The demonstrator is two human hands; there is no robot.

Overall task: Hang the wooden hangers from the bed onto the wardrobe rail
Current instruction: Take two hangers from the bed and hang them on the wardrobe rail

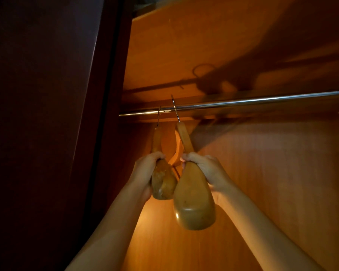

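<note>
Grip: L hand [145, 173] curled round darker hanger [163, 183], R hand [205, 169] round paler hanger [194, 202], each just above the fat end. Both are up at the rail [243, 101], near its left end. Solid wood, so prob. stiff, fairly heavy, varnish maybe slick; narrow arm is the best hold. Can't tell if the right hook [175, 109] is fully seated. Far arms mostly hidden; rail cut off at right.

Left of the left grip [143, 173] rises a dark brown wardrobe panel [47, 114]. Behind and below it the orange wood-grain back wall [164, 243] glows with warm light, brightest low down. Above it runs a shadowed wooden shelf [184, 45].
</note>
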